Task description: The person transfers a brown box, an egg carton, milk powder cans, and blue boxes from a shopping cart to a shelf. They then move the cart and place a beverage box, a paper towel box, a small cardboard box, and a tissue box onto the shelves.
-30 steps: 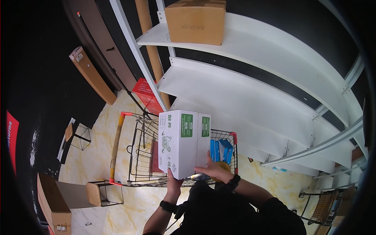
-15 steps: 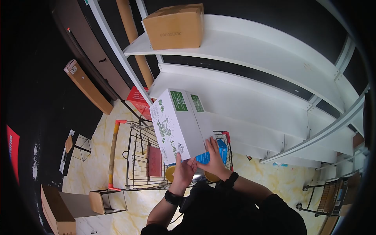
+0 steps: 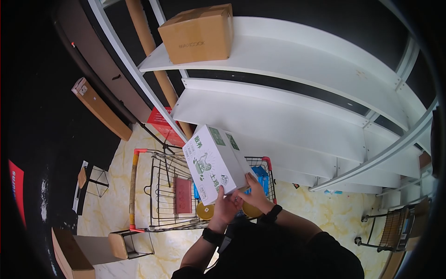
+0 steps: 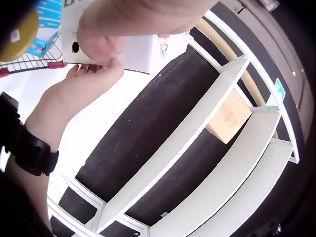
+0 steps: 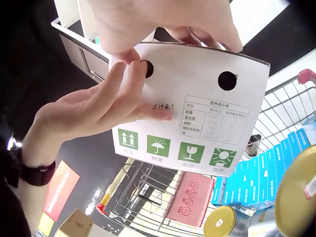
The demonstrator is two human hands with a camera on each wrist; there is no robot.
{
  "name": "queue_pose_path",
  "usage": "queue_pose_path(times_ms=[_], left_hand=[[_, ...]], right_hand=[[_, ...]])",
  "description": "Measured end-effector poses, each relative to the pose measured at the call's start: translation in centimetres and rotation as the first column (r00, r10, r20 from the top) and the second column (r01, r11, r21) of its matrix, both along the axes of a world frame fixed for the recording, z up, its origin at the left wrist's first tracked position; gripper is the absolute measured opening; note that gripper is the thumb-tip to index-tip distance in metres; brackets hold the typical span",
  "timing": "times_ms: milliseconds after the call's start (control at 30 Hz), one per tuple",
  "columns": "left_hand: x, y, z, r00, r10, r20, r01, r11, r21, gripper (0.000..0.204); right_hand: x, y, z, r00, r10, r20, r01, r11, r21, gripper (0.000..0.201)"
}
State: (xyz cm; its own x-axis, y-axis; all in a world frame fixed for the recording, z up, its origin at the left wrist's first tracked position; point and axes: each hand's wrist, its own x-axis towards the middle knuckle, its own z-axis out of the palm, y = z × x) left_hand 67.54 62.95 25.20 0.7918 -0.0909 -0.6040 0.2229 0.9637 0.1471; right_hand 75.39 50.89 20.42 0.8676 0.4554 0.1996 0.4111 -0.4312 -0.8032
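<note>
Both hands hold a white carton (image 3: 216,160) with green print, tilted over a wire shopping cart (image 3: 134,195). My left hand (image 3: 225,211) is at its near lower corner, thumb on the printed side. In the right wrist view, the left hand's fingers (image 5: 118,81) touch the carton's end face beside a round hole. My right hand (image 3: 257,193) grips the end's edge, its fingers over that edge and its thumb near the same hole. Inside the cart are gold-lidded cans (image 5: 219,222), blue boxes (image 5: 266,173) and a flat red package (image 3: 182,195).
White shelving (image 3: 278,102) rises just beyond the cart, with a brown cardboard box (image 3: 200,42) on an upper shelf. A red box (image 3: 165,128) stands by the shelf post. Small stools (image 3: 118,245) and a second cart (image 3: 395,230) stand on either side.
The carton has gone from nearly upright to leaning, its top turned to the left. Both hands have come closer together at its near end. The head view has swung rightward.
</note>
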Motion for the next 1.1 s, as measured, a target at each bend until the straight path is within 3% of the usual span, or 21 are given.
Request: queue_pose_path(times_ms=[67,200,267,300,367,500,567,600,667,733,800,867,900,967,1000,1033,1067,1100], left_hand=[[0.1,0.1,0.1,0.998,0.022,-0.052,-0.022,1.000,0.000,0.058],[-0.2,0.8,-0.4,0.996,0.062,-0.064,-0.063,0.998,-0.022,0.059],[-0.3,0.8,-0.2,0.995,0.065,-0.074,-0.067,0.998,-0.021,0.059],[-0.2,0.8,-0.1,0.995,0.065,-0.082,-0.066,0.998,-0.017,0.059],[-0.3,0.8,0.2,0.995,0.065,-0.069,-0.066,0.998,-0.017,0.059],[-0.6,0.8,0.3,1.000,0.025,0.004,-0.025,0.998,-0.053,0.058],[-0.7,0.5,0.6,1.000,-0.003,0.018,0.004,0.998,-0.055,0.057],[-0.6,0.4,0.8,0.999,-0.033,0.031,0.035,0.998,-0.057,0.057],[-0.7,0.5,1.0,0.995,-0.038,0.096,0.042,0.998,-0.041,0.058],[-0.6,0.3,2.6,0.972,-0.174,0.157,0.167,0.984,0.054,0.059],[-1.1,0.7,2.5,0.952,-0.215,0.220,0.211,0.977,0.040,0.060],[-2.0,1.5,2.0,0.924,-0.259,0.282,0.261,0.965,0.031,0.062],[-2.4,2.1,1.3,0.838,-0.420,0.349,0.396,0.907,0.142,0.060],[-3.2,3.2,0.2,0.629,-0.672,0.390,0.565,0.740,0.364,0.059],[-3.3,4.3,-0.3,0.622,-0.676,0.394,0.568,0.737,0.366,0.059],[-3.3,5.6,-0.9,0.519,-0.812,0.266,0.625,0.573,0.530,0.059],[-3.4,6.7,-1.2,0.410,-0.906,0.110,0.651,0.375,0.660,0.059],[-3.3,7.7,-1.0,0.402,-0.909,0.113,0.652,0.370,0.662,0.059]], right_hand=[[0.3,-0.1,-1.6,0.996,0.057,-0.065,-0.048,0.991,0.127,0.067],[0.5,-1.4,-0.9,0.984,0.169,-0.063,-0.161,0.980,0.119,0.062],[0.7,-2.0,0.1,0.970,0.208,0.129,-0.188,0.970,-0.153,0.062],[0.8,-2.1,-0.3,0.969,0.209,0.130,-0.188,0.970,-0.154,0.062],[0.8,-2.0,-1.4,0.983,0.093,0.156,-0.071,0.987,-0.144,0.063],[1.3,-1.9,-1.3,0.990,0.026,0.139,0.000,0.983,-0.184,0.067],[1.6,-1.5,-1.1,0.991,-0.133,0.016,0.134,0.985,-0.112,0.066],[1.9,-1.5,-1.1,0.991,-0.131,0.020,0.133,0.985,-0.108,0.066],[2.9,-1.9,-1.1,0.970,-0.147,0.192,0.169,0.980,-0.104,0.060],[4.2,-2.7,-0.2,0.967,-0.157,0.199,0.174,0.982,-0.069,0.056],[5.4,-3.9,1.1,0.964,-0.172,0.203,0.183,0.982,-0.037,0.051],[6.5,-5.2,2.3,0.986,-0.156,0.061,0.154,0.988,0.030,0.047],[6.8,-5.9,2.4,0.962,-0.183,0.203,0.182,0.983,0.022,0.045],[7.6,-8.0,3.5,0.965,-0.216,0.148,0.205,0.975,0.083,0.048],[7.7,-8.9,4.5,0.968,-0.237,0.085,0.224,0.965,0.139,0.050],[7.6,-9.8,6.1,0.955,-0.287,-0.080,0.295,0.949,0.115,0.052],[7.8,-10.7,6.7,0.953,-0.294,-0.076,0.301,0.947,0.115,0.052],[8.0,-11.7,7.2,0.951,-0.304,-0.060,0.310,0.936,0.168,0.053]])
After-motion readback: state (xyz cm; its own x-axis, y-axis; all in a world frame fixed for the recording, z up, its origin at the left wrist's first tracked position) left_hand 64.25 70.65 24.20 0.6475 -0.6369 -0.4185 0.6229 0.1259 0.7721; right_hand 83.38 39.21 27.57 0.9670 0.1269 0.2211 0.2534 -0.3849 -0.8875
